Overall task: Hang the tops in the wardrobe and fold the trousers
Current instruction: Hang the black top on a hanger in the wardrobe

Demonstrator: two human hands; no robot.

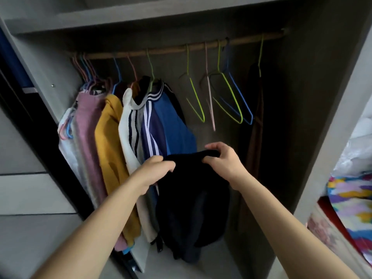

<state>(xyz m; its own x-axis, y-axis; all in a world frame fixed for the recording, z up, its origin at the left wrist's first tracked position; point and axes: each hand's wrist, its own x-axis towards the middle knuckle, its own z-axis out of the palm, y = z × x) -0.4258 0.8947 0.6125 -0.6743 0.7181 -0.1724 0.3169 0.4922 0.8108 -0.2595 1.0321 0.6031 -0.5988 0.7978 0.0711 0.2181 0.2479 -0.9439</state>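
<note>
Left grip (159, 170) and right grip (221, 160) tight on upper edge of dark top (191, 198), room beneath bare hangers (197, 99).

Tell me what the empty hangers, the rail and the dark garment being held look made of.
Empty hangers: thin wire, seemingly coated in coloured plastic, going by the slim bent outlines in green, pink and blue. Rail: probably wood; it is matt brown and slightly uneven. Dark garment: soft matt cloth that hangs limp in folds; weave unclear.
</note>
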